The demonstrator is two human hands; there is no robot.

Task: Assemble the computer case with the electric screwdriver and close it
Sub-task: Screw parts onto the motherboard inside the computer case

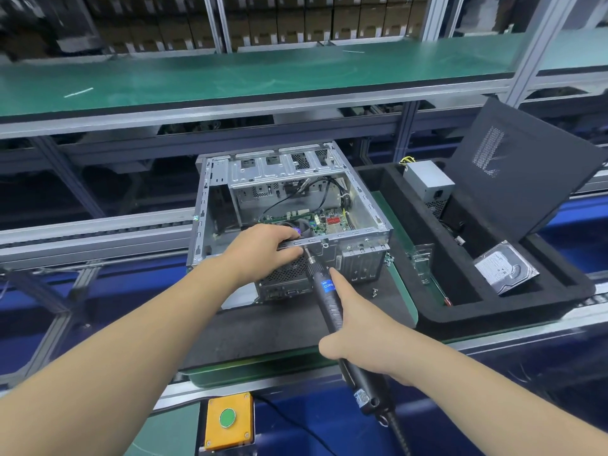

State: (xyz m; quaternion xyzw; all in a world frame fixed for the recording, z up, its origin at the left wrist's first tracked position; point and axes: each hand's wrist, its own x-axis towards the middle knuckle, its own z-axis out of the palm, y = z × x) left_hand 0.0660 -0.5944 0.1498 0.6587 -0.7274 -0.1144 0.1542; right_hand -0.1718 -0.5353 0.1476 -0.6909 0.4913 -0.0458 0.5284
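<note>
An open metal computer case (pixel 358 192) lies on a dark mat, its motherboard and cables showing inside. My left hand (pixel 263 248) grips the case's near top rail, fingers curled over the edge. My right hand (pixel 358 327) holds the black electric screwdriver (pixel 324 287), index finger stretched along its barrel. The bit tip touches the rear panel just under the rail, beside my left fingers. The black side panel (pixel 526 166) leans upright at the right.
A black foam tray (pixel 460 311) to the right holds a power supply (pixel 427 182) and a hard drive (pixel 506 268). A loose screw (pixel 374 292) lies on the mat. A yellow box with a green button (pixel 228 419) sits at the near edge. A green shelf spans above.
</note>
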